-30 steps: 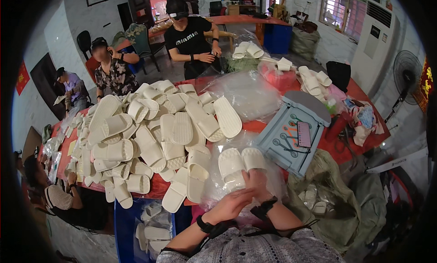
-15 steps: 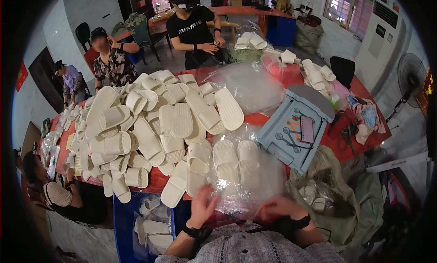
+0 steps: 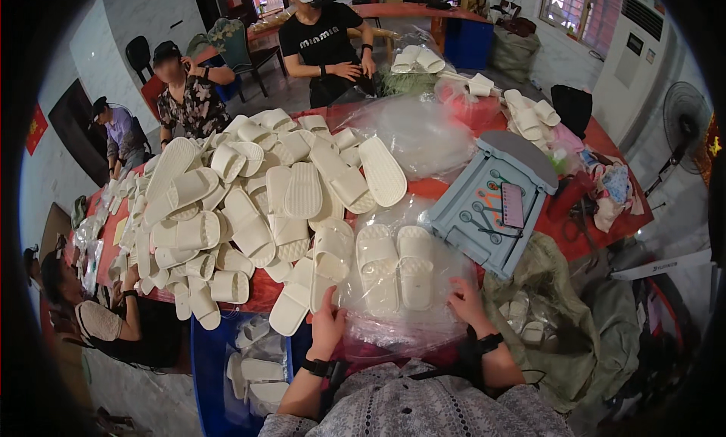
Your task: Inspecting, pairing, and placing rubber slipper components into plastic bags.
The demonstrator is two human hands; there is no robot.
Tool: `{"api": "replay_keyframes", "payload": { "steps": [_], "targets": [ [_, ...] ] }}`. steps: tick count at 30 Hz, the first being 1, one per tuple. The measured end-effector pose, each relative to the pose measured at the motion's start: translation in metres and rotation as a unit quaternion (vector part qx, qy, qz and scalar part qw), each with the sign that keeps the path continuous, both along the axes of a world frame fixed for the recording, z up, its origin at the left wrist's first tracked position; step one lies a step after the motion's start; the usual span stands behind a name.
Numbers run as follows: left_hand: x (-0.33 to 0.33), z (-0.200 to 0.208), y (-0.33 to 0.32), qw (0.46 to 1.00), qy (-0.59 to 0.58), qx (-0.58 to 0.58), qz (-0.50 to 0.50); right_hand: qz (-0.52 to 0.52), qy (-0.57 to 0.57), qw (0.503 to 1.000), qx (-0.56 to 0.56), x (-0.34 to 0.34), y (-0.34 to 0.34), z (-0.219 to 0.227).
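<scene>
A pair of cream slippers lies side by side, toes away from me, with a clear plastic bag. Whether they are inside the bag or on top of it, I cannot tell. My left hand is at the bag's near left side, thumb and fingers apart, close to a loose slipper. At the right side of the plastic, my right hand has its fingers spread and pointing away from me. Neither hand grips a slipper.
A big heap of cream slippers covers the red table's left. To the right stands a grey-blue tray holding a phone. A blue bin and an open sack flank me. Other people sit around the table.
My right hand has moved forward along the bag's right side, its fingers now spread. My left hand has shifted slightly forward. The slipper pair lies a little farther from me.
</scene>
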State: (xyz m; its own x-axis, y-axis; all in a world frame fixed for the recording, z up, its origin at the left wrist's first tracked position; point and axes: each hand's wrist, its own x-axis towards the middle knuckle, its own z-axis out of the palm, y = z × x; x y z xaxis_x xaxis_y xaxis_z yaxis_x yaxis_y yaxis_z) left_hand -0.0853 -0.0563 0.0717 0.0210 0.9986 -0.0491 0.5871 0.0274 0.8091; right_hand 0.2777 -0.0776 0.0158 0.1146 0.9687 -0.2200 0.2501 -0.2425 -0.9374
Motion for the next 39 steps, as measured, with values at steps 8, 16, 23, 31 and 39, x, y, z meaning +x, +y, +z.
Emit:
{"api": "replay_keyframes", "payload": {
  "steps": [8, 16, 23, 31, 39],
  "targets": [
    [-0.02, 0.017, -0.018, 0.973, 0.135, 0.133, -0.13, 0.085, -0.26, 0.938, 0.212, 0.015, -0.032, 0.049],
    [-0.004, 0.032, -0.038, 0.942, 0.152, 0.231, -0.189, 0.099, -0.174, 0.949, 0.243, 0.007, -0.031, 0.05],
    [0.003, -0.006, -0.033, 0.994, -0.016, 0.109, -0.021, -0.05, 0.023, 0.995, 0.086, -0.011, -0.01, 0.035],
    [0.018, -0.009, -0.03, 0.76, -0.565, -0.28, 0.158, -0.123, -0.154, 0.972, 0.126, -0.024, 0.0, 0.016],
    [0.01, -0.027, -0.025, 0.642, -0.644, -0.413, 0.033, -0.009, 0.141, 0.96, -0.243, -0.024, 0.002, 0.059]
  ]
}}
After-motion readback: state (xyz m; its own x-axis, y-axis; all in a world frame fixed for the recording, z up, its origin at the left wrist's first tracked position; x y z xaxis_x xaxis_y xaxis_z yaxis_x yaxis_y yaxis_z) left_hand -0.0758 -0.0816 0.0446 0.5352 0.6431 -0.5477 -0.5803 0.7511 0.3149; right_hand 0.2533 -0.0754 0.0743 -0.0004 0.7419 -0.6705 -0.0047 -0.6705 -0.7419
